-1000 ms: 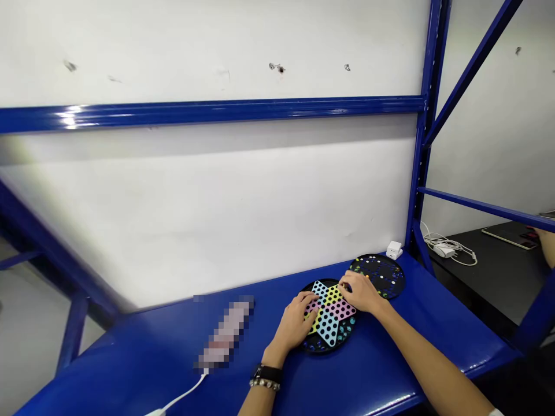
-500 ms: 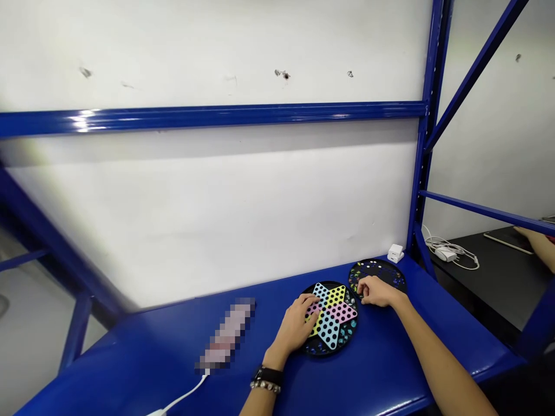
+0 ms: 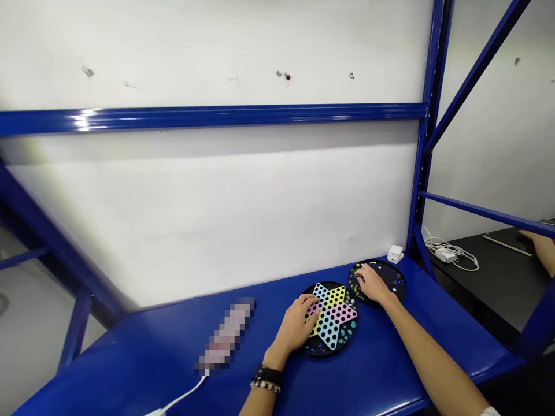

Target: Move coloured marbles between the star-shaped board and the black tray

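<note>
A round black game board [image 3: 333,323] with a pastel star of peg holes lies on the blue shelf [image 3: 381,370]. My left hand [image 3: 295,327] rests on its left edge, fingers spread flat. Just behind and to the right sits a black round tray [image 3: 392,276] holding several coloured marbles. My right hand [image 3: 372,284] is over that tray with fingers curled down among the marbles; whether they hold one is hidden. A watch and bead bracelet [image 3: 265,378] are on my left wrist.
A blurred flat object [image 3: 225,335] with a white cable [image 3: 177,398] lies at the left. A small white charger [image 3: 395,253] stands by the wall. Blue rack posts [image 3: 422,173] rise at the right. Beyond, another person's hand [image 3: 544,245] touches a tablet [image 3: 507,240] on a black table.
My right hand moved from the star board back and right onto the marble tray. The left hand stayed on the board's left edge.
</note>
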Demonstrator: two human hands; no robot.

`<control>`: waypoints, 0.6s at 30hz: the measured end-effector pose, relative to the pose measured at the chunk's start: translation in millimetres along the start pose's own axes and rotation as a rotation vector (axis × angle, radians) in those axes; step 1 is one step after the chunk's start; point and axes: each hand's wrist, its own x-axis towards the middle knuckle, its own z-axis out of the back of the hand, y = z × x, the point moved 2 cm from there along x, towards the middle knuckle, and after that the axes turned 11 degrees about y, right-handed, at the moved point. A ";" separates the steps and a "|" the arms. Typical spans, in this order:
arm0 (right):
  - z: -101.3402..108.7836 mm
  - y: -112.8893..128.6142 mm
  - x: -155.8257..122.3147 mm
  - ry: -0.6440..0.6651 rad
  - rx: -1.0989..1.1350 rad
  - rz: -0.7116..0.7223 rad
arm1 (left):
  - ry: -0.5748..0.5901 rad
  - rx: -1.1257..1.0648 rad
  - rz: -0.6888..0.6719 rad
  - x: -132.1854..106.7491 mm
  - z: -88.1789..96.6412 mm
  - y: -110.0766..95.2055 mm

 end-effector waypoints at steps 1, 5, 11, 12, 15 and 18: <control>-3.1 1.8 1.9 0.002 -0.023 -0.002 | 0.000 -0.002 0.000 0.1 -0.1 0.1; -10.8 8.0 9.6 0.021 -0.078 0.011 | -0.014 -0.005 -0.004 0.6 -1.1 1.1; -12.4 7.5 19.8 0.109 -0.092 -0.003 | -0.004 -0.012 0.007 0.1 -0.7 0.4; -12.3 7.3 21.4 0.116 -0.099 -0.016 | -0.004 -0.014 0.009 -0.2 -0.3 0.1; -12.5 7.9 25.8 0.145 -0.128 -0.060 | -0.001 -0.014 0.010 -1.1 0.6 -0.4; -12.8 9.9 28.4 0.152 -0.142 -0.088 | -0.009 -0.007 0.002 -1.4 0.5 0.1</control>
